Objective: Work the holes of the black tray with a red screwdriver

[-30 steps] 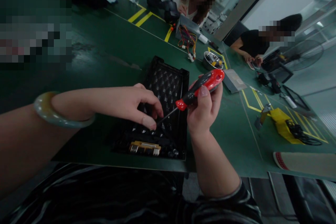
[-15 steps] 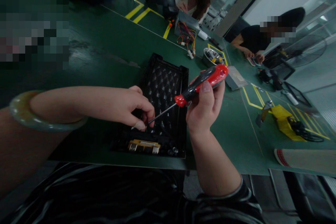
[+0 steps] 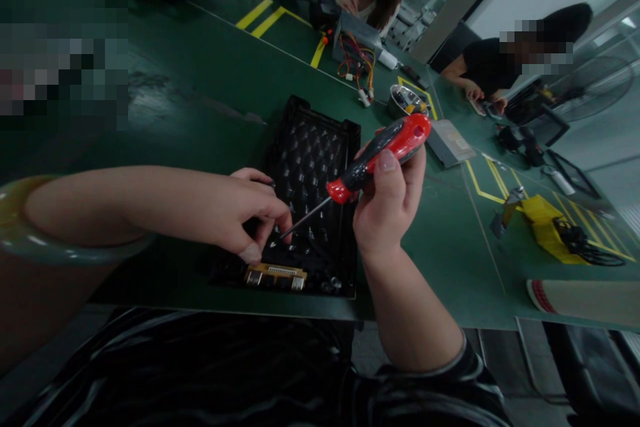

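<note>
My right hand (image 3: 387,203) grips a red and black screwdriver (image 3: 380,153), its thin shaft slanting down to the left over a black plastic housing (image 3: 313,167) on the green table. My left hand (image 3: 235,213) rests on the near part of the housing with fingers curled in a pinch close to the screwdriver tip; whatever they pinch is too small to make out. A small gold circuit board (image 3: 275,275) lies at the housing's near edge, just below my left thumb. A pale bangle (image 3: 30,240) sits on my left wrist.
The green table (image 3: 200,80) carries yellow marking lines. Further off lie a metal box with coloured wires (image 3: 356,57), a small metal bowl (image 3: 405,101), a grey plate (image 3: 450,143) and a yellow part with black cable (image 3: 555,230). Two other people sit at the far side.
My left hand has drawn back towards me along the housing, its fingers curling tighter. The screwdriver and right hand shifted slightly, the tip staying near the left fingers.
</note>
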